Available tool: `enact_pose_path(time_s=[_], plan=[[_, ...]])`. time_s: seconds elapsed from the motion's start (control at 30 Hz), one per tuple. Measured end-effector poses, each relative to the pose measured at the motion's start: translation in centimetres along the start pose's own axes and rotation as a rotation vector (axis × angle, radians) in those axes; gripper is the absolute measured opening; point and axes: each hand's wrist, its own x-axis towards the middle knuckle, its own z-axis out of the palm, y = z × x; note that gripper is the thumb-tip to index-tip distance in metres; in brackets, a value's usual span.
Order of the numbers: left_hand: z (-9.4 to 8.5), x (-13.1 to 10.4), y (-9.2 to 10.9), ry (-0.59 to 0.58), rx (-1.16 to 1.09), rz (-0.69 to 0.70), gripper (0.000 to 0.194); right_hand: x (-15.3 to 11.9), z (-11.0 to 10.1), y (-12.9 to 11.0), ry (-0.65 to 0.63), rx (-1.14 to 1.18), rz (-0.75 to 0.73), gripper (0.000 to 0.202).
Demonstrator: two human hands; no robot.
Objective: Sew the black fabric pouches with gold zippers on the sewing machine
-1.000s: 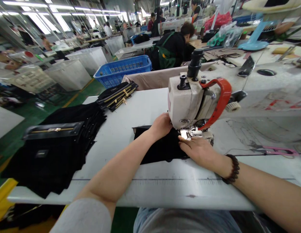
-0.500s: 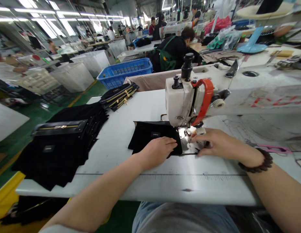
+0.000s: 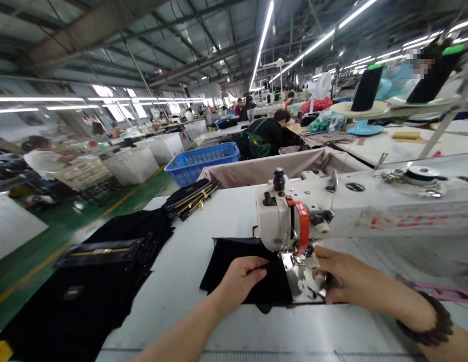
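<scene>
A black fabric panel (image 3: 234, 256) lies flat on the machine bed, its right edge at the presser foot of a white sewing machine (image 3: 269, 216). My left hand (image 3: 241, 276) rests on the panel, fingers curled and thumb close to the index finger, pinching the cloth. Right of the needle, my right hand (image 3: 347, 276) curves around the shiny metal parts beside the presser foot (image 3: 289, 261). Its fingertips are partly hidden, and what lies between them is unclear. A dark beaded bracelet (image 3: 426, 319) circles the right wrist.
Black fabric pieces with zippers (image 3: 105, 271) are stacked on the left of the table, with more zippered pieces (image 3: 192, 196) behind. Beyond stand a blue basket (image 3: 204, 161) and a cloth-lined bin (image 3: 249, 173). Pink scissors (image 3: 445, 291) lie at right. A co-worker (image 3: 266, 133) bends forward ahead.
The view has tilted up, so everything sits lower. My left hand has gone from flat fingers to a curled pinch and now hides the panel's label. My right hand stays beside the presser foot.
</scene>
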Motion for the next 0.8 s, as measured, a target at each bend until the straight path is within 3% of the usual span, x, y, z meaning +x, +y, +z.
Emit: enact_pose_path(time_s=[0.17,0.33,0.4,0.47,0.57,0.7,0.8], plan=[[0.0,0.0,-0.4,0.049,-0.106,-0.111,0.029,2.1,1.9,-2.5,0.075,-0.162,0.173,0.011],[0.5,-0.2,-0.7,0.074,-0.266,-0.217,0.035,3.0,2.7,-3.4,0.064,-0.248,0.198,0.017],[0.6,-0.2,-0.7,0.07,-0.323,-0.237,0.038,2.5,2.5,-3.5,0.077,-0.221,0.098,0.016],[0.7,-0.3,-0.6,0.075,-0.334,-0.237,0.038,1.8,2.3,-3.7,0.098,-0.175,-0.092,0.015],[0.5,-0.2,-0.5,0.072,-0.268,-0.184,0.034,1.1,2.1,-4.5,0.12,-0.148,-0.276,0.017],[0.3,-0.2,0.0,0.045,-0.027,-0.018,0.026,1.1,2.4,-5.2,0.109,-0.202,-0.363,0.02],[0.5,-0.4,0.1,0.004,0.222,0.191,0.022,1.3,2.8,-5.3,0.086,-0.177,-0.391,0.018]])
